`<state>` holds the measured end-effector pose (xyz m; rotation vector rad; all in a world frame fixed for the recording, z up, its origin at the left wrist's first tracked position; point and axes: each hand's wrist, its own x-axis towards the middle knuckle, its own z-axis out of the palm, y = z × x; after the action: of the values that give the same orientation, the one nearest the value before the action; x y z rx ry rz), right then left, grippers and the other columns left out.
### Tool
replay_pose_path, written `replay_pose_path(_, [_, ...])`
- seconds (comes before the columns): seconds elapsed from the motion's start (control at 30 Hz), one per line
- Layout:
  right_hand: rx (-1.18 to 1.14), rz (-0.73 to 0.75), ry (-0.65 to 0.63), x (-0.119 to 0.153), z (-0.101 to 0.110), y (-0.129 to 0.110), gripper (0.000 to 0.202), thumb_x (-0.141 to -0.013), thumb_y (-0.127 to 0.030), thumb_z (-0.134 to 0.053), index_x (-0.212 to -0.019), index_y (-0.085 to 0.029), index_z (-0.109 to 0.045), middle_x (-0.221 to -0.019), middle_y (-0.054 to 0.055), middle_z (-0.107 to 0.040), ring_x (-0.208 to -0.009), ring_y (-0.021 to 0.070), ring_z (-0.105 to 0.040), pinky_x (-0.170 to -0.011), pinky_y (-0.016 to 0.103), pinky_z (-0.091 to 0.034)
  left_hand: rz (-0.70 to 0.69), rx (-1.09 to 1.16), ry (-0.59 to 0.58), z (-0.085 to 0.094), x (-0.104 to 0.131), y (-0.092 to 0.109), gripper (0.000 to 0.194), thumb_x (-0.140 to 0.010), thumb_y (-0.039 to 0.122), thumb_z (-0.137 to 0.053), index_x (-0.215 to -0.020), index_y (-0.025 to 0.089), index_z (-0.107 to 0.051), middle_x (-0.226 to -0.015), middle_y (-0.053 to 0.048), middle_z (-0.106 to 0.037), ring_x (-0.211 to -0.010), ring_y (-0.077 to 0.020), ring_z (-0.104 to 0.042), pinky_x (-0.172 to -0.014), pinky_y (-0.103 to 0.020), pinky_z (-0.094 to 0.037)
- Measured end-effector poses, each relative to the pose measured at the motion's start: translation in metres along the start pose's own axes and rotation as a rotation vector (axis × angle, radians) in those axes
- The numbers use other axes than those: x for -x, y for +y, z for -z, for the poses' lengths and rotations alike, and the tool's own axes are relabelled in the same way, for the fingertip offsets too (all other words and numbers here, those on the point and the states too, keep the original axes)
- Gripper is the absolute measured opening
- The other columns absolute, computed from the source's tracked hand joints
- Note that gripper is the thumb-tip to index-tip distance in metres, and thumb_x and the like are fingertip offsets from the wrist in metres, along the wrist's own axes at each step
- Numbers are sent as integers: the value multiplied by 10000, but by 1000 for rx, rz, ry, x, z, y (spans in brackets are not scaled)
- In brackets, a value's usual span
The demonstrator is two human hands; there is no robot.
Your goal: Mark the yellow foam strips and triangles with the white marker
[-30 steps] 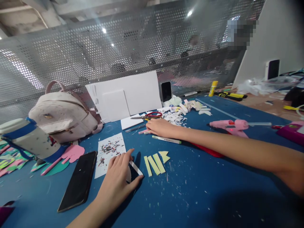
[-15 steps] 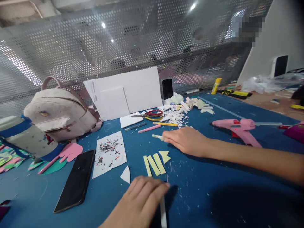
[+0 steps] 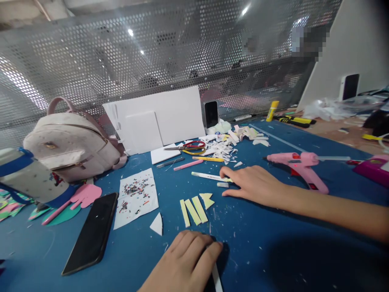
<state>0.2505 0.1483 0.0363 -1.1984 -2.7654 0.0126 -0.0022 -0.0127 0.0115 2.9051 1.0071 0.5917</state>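
Observation:
My left hand [image 3: 188, 257] rests low on the table, fingers bent and pressed together over a narrow white strip [image 3: 216, 278], most of which is hidden beneath it. Farther off, my right hand [image 3: 251, 182] lies with thumb and index finger spread. Its index finger touches or hovers over the end of a white marker [image 3: 208, 176] lying on the table; which one I cannot tell. Beside the marker lies a small pale cap [image 3: 223, 185]. Between my hands are several pale yellow-green strips [image 3: 192, 211] and a notched piece [image 3: 207, 200]. A white wedge [image 3: 157, 224] sits left of them.
A pink glue gun [image 3: 300, 162] lies at right. Scissors [image 3: 191, 147], a pink pen [image 3: 188, 165], a yellow pen [image 3: 208, 159] and white scraps [image 3: 223, 148] lie farther back. At left are a black phone [image 3: 92, 233], a bottle [image 3: 33, 174] and a backpack [image 3: 69, 142].
My right hand has spread its fingers and shifted slightly, leaving the marker lying on the table with the small cap beside it. My left hand stays over the white strip.

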Motion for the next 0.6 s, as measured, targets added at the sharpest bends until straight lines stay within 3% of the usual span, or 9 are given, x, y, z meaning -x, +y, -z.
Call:
replay_pose_path(0.13, [-88,41,46,3,12,-6,440,-965,-179,-426,-1402,-156,-471,-1023,135,-744,-852,290,-725,-686,378,-517,27,-33,13,3,8,-1,658,-1050,604,-191,-1376,115,-486,-1202,-115,-682,-1052,-221,-657,-879,-344,-554])
replay_pose_path(0.2, [-198,154,29,5,18,-10,563,-941,-85,-385,-1483,-230,-417,-1244,116,-691,-1055,252,-699,-853,377,-546,34,-56,45,5,10,-1,682,-1044,621,-168,-1347,113,-506,-1184,-112,-691,-1027,-213,-665,-876,-335,-550])
replay_pose_path(0.27, [-326,307,8,9,22,-15,610,-934,-31,-360,-1480,-287,-456,-1366,86,-633,-1182,226,-652,-958,361,-525,29,-73,78,6,8,-2,655,-1061,605,-179,-1300,111,-537,-1144,-101,-704,-984,-203,-677,-859,-323,-552])
replay_pose_path(0.33, [-417,420,5,14,25,-21,542,-956,-23,-353,-1381,-276,-576,-1343,80,-646,-1170,220,-654,-955,344,-518,9,-75,100,5,5,-2,611,-1078,574,-203,-1250,111,-563,-1103,-93,-713,-965,-198,-687,-846,-315,-557])
replay_pose_path(0.4, [-481,460,33,19,28,-27,409,-987,-59,-395,-1249,-231,-658,-1194,80,-702,-1043,200,-685,-876,305,-522,-38,-88,122,3,2,-1,537,-1104,493,-223,-1196,113,-590,-1074,-92,-716,-980,-202,-694,-851,-317,-562])
replay_pose_path(0.5, [-695,429,78,24,32,-36,234,-1031,-152,-460,-1121,-211,-668,-1006,43,-712,-893,151,-678,-802,252,-503,-103,-105,131,-2,-2,-1,436,-1126,326,-241,-1138,117,-623,-1068,-92,-720,-1031,-207,-696,-895,-324,-566])
replay_pose_path(0.6, [-990,352,71,24,27,-43,264,-1081,-189,-363,-1122,-230,-621,-991,27,-688,-911,133,-675,-838,247,-511,-128,-98,120,-5,-6,-1,365,-1115,274,-305,-1146,113,-631,-1100,-97,-718,-1073,-219,-694,-929,-344,-580])
